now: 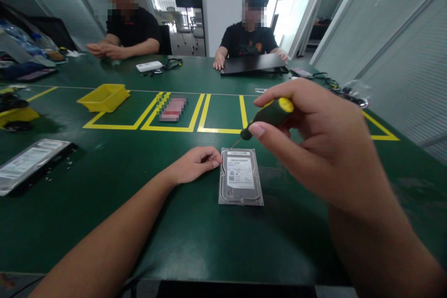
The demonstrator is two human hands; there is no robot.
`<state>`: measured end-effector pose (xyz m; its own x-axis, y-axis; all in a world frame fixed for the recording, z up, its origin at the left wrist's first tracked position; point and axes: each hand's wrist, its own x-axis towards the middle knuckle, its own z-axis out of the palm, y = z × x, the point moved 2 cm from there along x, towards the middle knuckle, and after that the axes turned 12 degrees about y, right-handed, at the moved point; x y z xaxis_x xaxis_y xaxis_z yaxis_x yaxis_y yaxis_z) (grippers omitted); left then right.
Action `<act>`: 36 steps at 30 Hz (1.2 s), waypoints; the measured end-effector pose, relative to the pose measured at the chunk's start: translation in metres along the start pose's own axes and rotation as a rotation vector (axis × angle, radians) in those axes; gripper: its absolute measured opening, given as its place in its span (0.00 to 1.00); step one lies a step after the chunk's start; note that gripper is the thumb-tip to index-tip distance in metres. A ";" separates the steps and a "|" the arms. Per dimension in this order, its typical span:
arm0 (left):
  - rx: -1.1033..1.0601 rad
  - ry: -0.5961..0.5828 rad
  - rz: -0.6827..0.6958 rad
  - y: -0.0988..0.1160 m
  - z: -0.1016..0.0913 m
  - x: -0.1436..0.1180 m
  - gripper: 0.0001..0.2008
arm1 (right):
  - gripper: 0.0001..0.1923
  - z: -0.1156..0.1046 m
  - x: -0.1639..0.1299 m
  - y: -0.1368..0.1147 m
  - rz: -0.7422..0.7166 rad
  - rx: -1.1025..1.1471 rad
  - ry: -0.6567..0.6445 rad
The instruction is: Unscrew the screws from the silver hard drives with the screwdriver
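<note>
A silver hard drive with a white label lies flat on the green table in front of me. My left hand rests on the table with its fingers curled, fingertips against the drive's upper left edge. In my right hand is a screwdriver with a dark green and yellow handle, gripped between thumb and fingers. The tool is tilted, and its thin shaft reaches down to the drive's upper left corner. Whether the tip sits in a screw is too small to tell.
A larger drive-like unit lies at left with small bits beside it. Yellow tape marks boxes around a yellow bin and a blurred pink item. Across the table sit two people; one touches a black panel. Cables lie at right.
</note>
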<state>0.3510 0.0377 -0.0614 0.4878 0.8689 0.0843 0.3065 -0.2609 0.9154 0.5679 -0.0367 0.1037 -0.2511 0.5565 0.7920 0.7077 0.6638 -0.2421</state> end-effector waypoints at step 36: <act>0.061 0.008 -0.005 0.000 0.004 -0.003 0.08 | 0.08 0.055 -0.104 0.098 0.406 -0.762 -0.553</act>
<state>0.3529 0.0336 -0.0630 0.4798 0.8734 0.0832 0.3583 -0.2816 0.8901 0.6275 -0.0018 -0.0331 -0.0319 0.9490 0.3138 0.9902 -0.0127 0.1393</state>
